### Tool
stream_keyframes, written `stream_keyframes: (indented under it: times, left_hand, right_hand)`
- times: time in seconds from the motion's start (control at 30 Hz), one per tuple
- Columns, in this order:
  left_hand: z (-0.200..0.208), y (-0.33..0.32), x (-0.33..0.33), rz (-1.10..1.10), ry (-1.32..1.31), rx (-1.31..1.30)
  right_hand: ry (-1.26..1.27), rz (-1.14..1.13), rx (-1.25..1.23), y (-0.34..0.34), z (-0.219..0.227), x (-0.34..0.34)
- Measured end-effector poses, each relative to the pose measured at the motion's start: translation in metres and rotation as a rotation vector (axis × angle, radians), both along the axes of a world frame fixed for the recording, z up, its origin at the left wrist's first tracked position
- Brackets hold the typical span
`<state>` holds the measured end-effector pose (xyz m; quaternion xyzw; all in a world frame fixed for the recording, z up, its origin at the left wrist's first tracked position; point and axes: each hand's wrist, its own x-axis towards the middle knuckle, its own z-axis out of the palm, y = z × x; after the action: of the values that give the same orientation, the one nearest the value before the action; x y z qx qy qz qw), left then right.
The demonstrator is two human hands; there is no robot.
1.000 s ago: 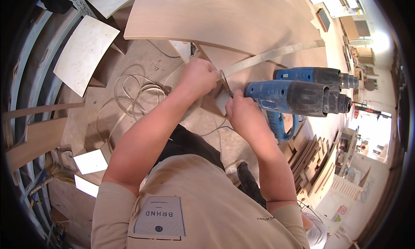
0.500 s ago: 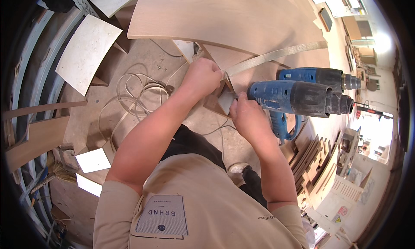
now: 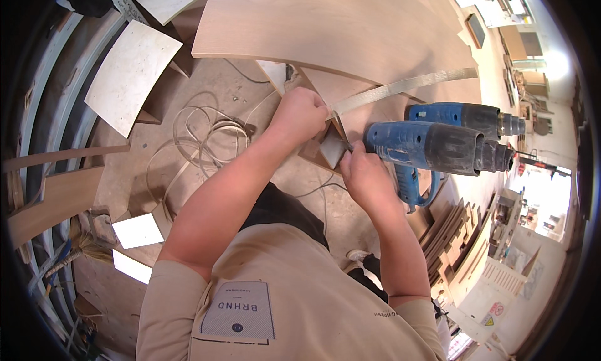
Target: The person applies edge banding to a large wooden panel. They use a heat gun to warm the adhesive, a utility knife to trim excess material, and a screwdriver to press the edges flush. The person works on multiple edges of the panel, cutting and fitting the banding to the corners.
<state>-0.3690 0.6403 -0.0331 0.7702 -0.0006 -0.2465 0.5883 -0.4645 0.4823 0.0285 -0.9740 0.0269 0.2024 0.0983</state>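
A pale wood-grain strip, like edge banding, runs across the work top from the right down to my left hand. My left fingers are closed on its near end, at the edge of a wooden panel. Just right of it, my right hand pinches a thin dark piece, perhaps a blade; its kind is mostly hidden by the fingers. Between the hands shows a small wooden corner with a pale face. Beside my right hand lie a blue and black heat gun and, behind it, a second heat gun.
A large wooden panel lies ahead. Coiled cable or hose rests on the floor at left, near a white board and metal rails. Stacked wood pieces stand on the right. Another person's shoe shows below.
My right hand has shifted slightly right and down, away from the left, with the thin dark piece showing more. My left hand keeps its hold on the strip. The other person's foot has moved.
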Motion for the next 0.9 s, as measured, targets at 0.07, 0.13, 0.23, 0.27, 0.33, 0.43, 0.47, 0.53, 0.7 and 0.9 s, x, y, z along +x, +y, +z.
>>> stream_keyframes:
  times: [0.07, 0.13, 0.23, 0.27, 0.33, 0.43, 0.47, 0.53, 0.7, 0.9]
  left_hand:
    - [0.003, 0.0, -0.001, 0.014, -0.031, 0.008]
    - [0.006, 0.0, -0.002, 0.028, -0.013, 0.008]
    - [0.008, 0.0, -0.002, 0.041, 0.001, -0.012]
    - [0.007, 0.0, -0.001, 0.047, 0.004, -0.021]
    - [0.001, -0.001, 0.0, 0.03, 0.039, -0.032]
    - [-0.014, -0.004, 0.002, -0.016, -0.136, 0.008]
    - [-0.018, -0.006, 0.0, -0.072, -0.218, 0.059]
    - [-0.024, -0.011, -0.003, 0.054, -0.206, 0.051]
    - [-0.025, -0.024, -0.009, 0.238, -0.115, -0.008]
    - [-0.025, -0.012, -0.035, 0.14, -0.252, -0.162]
  right_hand:
    - [-0.013, 0.015, -0.001, 0.0, 0.001, -0.001]
    - [-0.007, 0.017, -0.005, 0.001, 0.002, -0.001]
    - [0.007, 0.005, -0.009, 0.0, 0.0, -0.002]
    - [-0.006, 0.009, -0.002, -0.002, -0.001, -0.003]
    - [-0.012, -0.011, 0.001, -0.004, -0.005, -0.004]
    - [-0.03, -0.017, -0.022, -0.009, -0.008, -0.006]
    - [-0.034, -0.001, -0.025, -0.009, -0.008, -0.008]
    - [-0.012, 0.003, -0.025, -0.009, -0.008, -0.008]
    - [-0.037, 0.02, -0.064, -0.014, -0.014, -0.007]
    - [-0.407, 0.433, -0.233, -0.052, -0.035, -0.041]
